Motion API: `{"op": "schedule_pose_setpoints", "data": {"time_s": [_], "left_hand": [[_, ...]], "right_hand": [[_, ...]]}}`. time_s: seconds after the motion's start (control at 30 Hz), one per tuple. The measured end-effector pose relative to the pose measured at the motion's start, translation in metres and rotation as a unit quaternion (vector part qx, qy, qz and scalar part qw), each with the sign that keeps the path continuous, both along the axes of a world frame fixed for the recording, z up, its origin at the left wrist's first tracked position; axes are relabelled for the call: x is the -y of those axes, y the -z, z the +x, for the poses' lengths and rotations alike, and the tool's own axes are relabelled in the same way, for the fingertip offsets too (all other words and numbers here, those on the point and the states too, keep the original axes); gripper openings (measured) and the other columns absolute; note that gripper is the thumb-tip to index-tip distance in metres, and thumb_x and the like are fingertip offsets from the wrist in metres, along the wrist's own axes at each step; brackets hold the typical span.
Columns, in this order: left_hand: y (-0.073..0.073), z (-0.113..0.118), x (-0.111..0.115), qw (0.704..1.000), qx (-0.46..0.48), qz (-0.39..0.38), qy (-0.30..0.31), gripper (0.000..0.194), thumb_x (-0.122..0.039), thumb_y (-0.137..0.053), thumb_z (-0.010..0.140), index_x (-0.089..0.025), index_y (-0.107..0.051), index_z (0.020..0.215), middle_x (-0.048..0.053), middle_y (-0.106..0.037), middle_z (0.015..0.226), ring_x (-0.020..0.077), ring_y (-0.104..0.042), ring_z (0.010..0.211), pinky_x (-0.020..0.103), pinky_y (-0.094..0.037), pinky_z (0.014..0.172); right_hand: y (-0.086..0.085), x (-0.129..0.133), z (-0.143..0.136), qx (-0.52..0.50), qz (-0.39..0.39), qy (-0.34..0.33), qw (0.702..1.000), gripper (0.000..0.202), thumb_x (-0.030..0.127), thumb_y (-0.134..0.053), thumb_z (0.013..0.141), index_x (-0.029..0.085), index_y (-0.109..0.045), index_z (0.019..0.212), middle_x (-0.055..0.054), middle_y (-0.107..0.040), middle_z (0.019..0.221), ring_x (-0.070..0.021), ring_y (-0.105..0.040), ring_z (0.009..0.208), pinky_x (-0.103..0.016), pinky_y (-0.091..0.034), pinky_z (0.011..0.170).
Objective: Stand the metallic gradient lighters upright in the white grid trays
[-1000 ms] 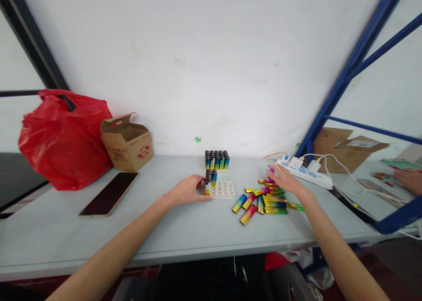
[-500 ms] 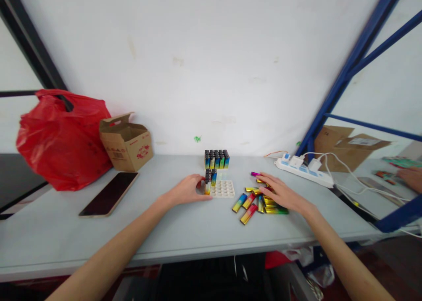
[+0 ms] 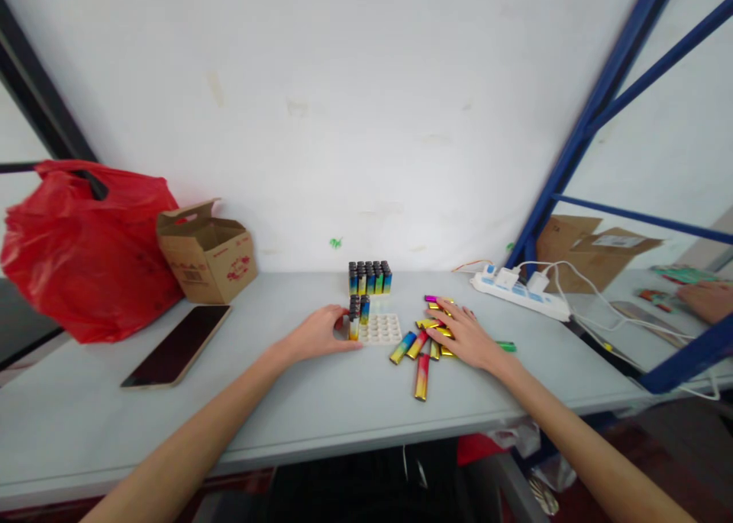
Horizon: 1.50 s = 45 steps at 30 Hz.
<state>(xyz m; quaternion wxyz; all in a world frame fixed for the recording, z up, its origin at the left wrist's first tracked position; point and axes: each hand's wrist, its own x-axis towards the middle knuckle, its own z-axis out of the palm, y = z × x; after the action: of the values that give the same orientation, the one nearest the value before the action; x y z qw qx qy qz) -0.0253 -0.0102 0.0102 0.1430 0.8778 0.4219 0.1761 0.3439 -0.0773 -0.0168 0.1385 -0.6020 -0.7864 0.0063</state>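
Observation:
My left hand (image 3: 321, 330) curves round the left end of a white tray with round holes (image 3: 382, 329), thumb at the front corner and fingers behind. At that end several lighters (image 3: 354, 323) with black tops and coloured bodies stand upright in the tray; the holes to their right show bare. My right hand (image 3: 463, 334) lies palm down over a loose pile of lighters (image 3: 421, 344), fingers stretched out. It covers part of the pile. A red and yellow lighter (image 3: 422, 377) lies at the near edge of the pile.
A block of upright lighters (image 3: 370, 279) stands behind the tray. Left are a phone (image 3: 177, 346), an open cardboard box (image 3: 221, 263) and a red plastic bag (image 3: 97, 256). A power strip with plugs (image 3: 521, 294) lies right, beside a blue frame (image 3: 595, 111). Another person's hand (image 3: 710, 300) shows beyond it.
My right hand has shifted over the lighter pile, and some lighters have spread or turned; a green one now shows right of the hand. The left hand keeps its place at the tray.

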Motion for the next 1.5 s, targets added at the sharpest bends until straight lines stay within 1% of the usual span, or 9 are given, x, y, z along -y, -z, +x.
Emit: {"op": "schedule_pose_setpoints", "data": {"time_s": [0.4, 0.5, 0.63, 0.77, 0.9, 1.07, 1.2, 1.33, 1.5], "left_hand": [[0.000, 0.000, 0.000, 1.000, -0.019, 0.004, 0.002, 0.058, -0.075, -0.071, 0.074, -0.019, -0.062, 0.087, 0.007, -0.068, 0.092, 0.0243, -0.063, 0.080, 0.034, -0.046, 0.072], [0.000, 0.000, 0.000, 1.000, -0.017, 0.005, 0.005, 0.057, -0.074, -0.072, 0.075, -0.019, -0.063, 0.088, 0.007, -0.068, 0.092, 0.0243, -0.063, 0.080, 0.034, -0.047, 0.072], [-0.001, 0.001, 0.000, 1.000, -0.003, 0.008, 0.008, 0.056, -0.072, -0.073, 0.074, -0.019, -0.064, 0.087, 0.006, -0.069, 0.090, 0.0235, -0.062, 0.078, 0.034, -0.047, 0.071], [-0.001, 0.001, 0.000, 1.000, -0.004, 0.005, 0.005, 0.054, -0.071, -0.074, 0.073, -0.019, -0.064, 0.088, 0.006, -0.069, 0.090, 0.0236, -0.063, 0.079, 0.033, -0.047, 0.071], [0.001, 0.001, -0.001, 1.000, -0.008, 0.004, 0.002, 0.055, -0.072, -0.073, 0.074, -0.020, -0.063, 0.087, 0.006, -0.068, 0.090, 0.0239, -0.063, 0.079, 0.033, -0.047, 0.072], [-0.001, 0.001, -0.001, 1.000, -0.005, -0.002, 0.000, 0.054, -0.070, -0.073, 0.074, -0.019, -0.064, 0.089, 0.006, -0.069, 0.091, 0.0239, -0.063, 0.080, 0.033, -0.047, 0.073], [-0.002, 0.001, 0.000, 1.000, -0.001, -0.010, -0.002, 0.055, -0.072, -0.073, 0.073, -0.020, -0.064, 0.089, 0.006, -0.069, 0.092, 0.0242, -0.063, 0.081, 0.033, -0.047, 0.073], [-0.003, 0.001, 0.001, 1.000, 0.006, -0.011, -0.004, 0.055, -0.072, -0.073, 0.072, -0.020, -0.065, 0.087, 0.006, -0.070, 0.092, 0.0245, -0.064, 0.081, 0.033, -0.047, 0.073], [-0.004, 0.001, 0.000, 1.000, 0.000, -0.005, -0.002, 0.055, -0.072, -0.073, 0.073, -0.020, -0.064, 0.086, 0.007, -0.070, 0.091, 0.0252, -0.064, 0.080, 0.034, -0.047, 0.071]], "right_hand": [[-0.011, -0.040, -0.018, 0.008, -0.081, 0.033, 0.996, 0.082, 0.080, -0.034, 0.099, 0.033, -0.034, 0.167, -0.016, -0.021, 0.175, -0.0425, -0.013, 0.162, -0.071, -0.013, 0.125], [-0.019, -0.028, -0.020, -0.010, -0.040, 0.026, 0.999, 0.077, 0.074, -0.031, 0.103, 0.031, -0.034, 0.167, -0.014, -0.024, 0.175, -0.0392, -0.016, 0.162, -0.069, -0.013, 0.126], [-0.027, 0.018, -0.039, -0.034, 0.044, -0.005, 0.998, 0.068, 0.064, -0.027, 0.108, 0.028, -0.036, 0.166, -0.010, -0.028, 0.174, -0.0321, -0.020, 0.162, -0.062, -0.013, 0.130], [-0.018, 0.061, -0.065, -0.019, 0.021, -0.070, 0.997, 0.067, 0.064, -0.036, 0.107, 0.032, -0.035, 0.166, -0.006, -0.028, 0.175, -0.0316, -0.021, 0.162, -0.060, -0.016, 0.131], [-0.007, 0.061, -0.070, -0.001, 0.002, -0.071, 0.997, 0.063, 0.061, -0.034, 0.109, 0.031, -0.041, 0.164, -0.007, -0.030, 0.173, -0.0326, -0.023, 0.161, -0.063, -0.012, 0.130], [-0.009, 0.045, -0.067, 0.006, 0.004, -0.066, 0.998, 0.061, 0.058, -0.035, 0.110, 0.032, -0.040, 0.164, -0.011, -0.032, 0.172, -0.0341, -0.025, 0.161, -0.068, -0.012, 0.128], [-0.014, 0.037, -0.053, -0.034, 0.039, -0.051, 0.997, 0.058, 0.053, -0.030, 0.111, 0.029, -0.044, 0.162, -0.011, -0.037, 0.170, -0.0300, -0.031, 0.159, -0.062, -0.018, 0.129], [-0.018, 0.015, -0.008, -0.079, 0.104, 0.026, 0.991, 0.055, 0.041, -0.028, 0.111, 0.022, -0.051, 0.157, -0.013, -0.047, 0.164, -0.0288, -0.041, 0.153, -0.056, -0.028, 0.128], [-0.019, -0.002, 0.040, -0.040, 0.054, 0.010, 0.998, 0.042, 0.036, -0.043, 0.105, 0.019, -0.073, 0.129, -0.016, -0.072, 0.131, -0.0317, -0.064, 0.127, -0.050, -0.046, 0.115]]}}
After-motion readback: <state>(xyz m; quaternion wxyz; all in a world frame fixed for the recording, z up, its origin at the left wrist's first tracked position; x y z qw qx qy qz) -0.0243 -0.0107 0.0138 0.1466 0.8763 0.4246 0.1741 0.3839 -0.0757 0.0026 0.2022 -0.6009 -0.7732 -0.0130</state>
